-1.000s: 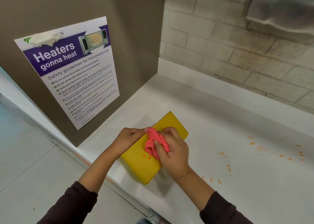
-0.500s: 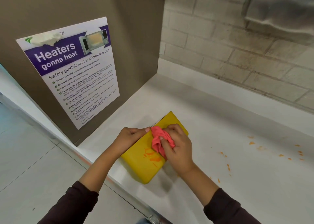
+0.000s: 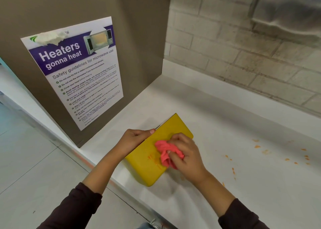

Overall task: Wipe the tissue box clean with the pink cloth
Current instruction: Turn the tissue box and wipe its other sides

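A yellow tissue box (image 3: 149,169) lies flat near the front edge of the white counter (image 3: 243,185). Orange smears mark its top, just left of the cloth. My right hand (image 3: 186,156) is closed on a crumpled pink cloth (image 3: 165,153) and presses it on the box's right side. My left hand (image 3: 134,140) grips the box's left long edge, thumb on top. The box's underside and far side are hidden.
A brown panel (image 3: 139,37) with a microwave safety poster (image 3: 76,72) stands at the left of the counter. A pale brick wall (image 3: 243,58) runs behind. Orange crumbs (image 3: 284,157) are scattered on the counter to the right. The tiled floor (image 3: 34,168) lies below left.
My right hand with the pink cloth has slid rightward across the box top, uncovering orange smears. My left hand has kept its hold on the box's edge.
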Available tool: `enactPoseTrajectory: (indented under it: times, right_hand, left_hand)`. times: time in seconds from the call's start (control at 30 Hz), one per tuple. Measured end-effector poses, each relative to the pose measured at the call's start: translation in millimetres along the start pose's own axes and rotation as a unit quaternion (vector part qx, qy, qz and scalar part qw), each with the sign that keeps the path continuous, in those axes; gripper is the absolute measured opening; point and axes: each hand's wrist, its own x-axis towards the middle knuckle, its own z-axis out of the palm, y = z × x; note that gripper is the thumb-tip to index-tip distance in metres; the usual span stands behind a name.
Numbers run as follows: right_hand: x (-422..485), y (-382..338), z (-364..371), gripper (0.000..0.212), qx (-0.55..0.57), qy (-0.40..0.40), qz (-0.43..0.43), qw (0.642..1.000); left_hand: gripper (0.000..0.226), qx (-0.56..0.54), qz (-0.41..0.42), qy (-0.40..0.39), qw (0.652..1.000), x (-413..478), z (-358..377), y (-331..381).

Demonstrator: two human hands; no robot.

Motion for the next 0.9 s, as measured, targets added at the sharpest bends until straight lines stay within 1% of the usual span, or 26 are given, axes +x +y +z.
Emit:
enactPoseTrajectory:
  times: [0.07,0.13,0.23,0.3,0.37,0.4,0.5,0.53,0.67,0.73,0.83,0.9]
  right_hand:
    - [5,5,-2,0.025,0.008,0.044,0.039,0.998]
    - [8,5,5,0.027,0.008,0.064,0.063,0.996]
    - [10,-5,22,0.023,0.025,0.071,0.085,0.994]
    - [9,-12,29,0.021,0.03,0.066,0.083,0.994]
    - [8,-17,31,0.024,0.02,0.052,0.065,0.996]
    - [7,-20,32,0.026,0.013,0.041,0.051,0.998]
    - [-3,-28,36,0.03,0.015,-0.007,0.011,1.0]
    - [-8,-30,37,0.03,0.02,-0.025,0.0,1.0]
    - [-19,-21,24,0.028,0.008,-0.085,-0.034,0.996]
    - [-17,-12,14,0.028,0.002,-0.059,-0.024,0.998]
    - [-8,-2,11,0.026,0.026,0.027,0.043,0.998]
    - [-3,-3,16,0.024,0.048,0.056,0.079,0.994]
  left_hand:
    - [0.019,0.0,0.001,0.0,1.0,-1,1,2]
    - [0.022,0.002,0.003,0.006,1.0,-1,3,3]
    - [0.027,0.014,0.016,0.023,1.0,-1,5,0]
    - [0.024,0.026,0.021,0.03,0.999,2,4,-3]
    - [0.02,0.02,0.018,0.022,0.999,2,2,-4]
    - [0.022,0.012,0.014,0.021,1.0,3,1,-5]
    - [0.045,0.012,0.006,0.024,1.0,3,0,-4]
    - [0.047,0.018,0.01,0.025,0.999,3,0,-4]
    - [0.026,0.007,0.016,0.017,1.0,1,2,-4]
    - [0.023,0.003,0.015,0.012,1.0,0,3,-4]
    - [0.021,0.003,0.012,0.014,1.0,-1,5,-3]
    - [0.021,0.0,0.009,0.024,1.0,-2,6,-1]
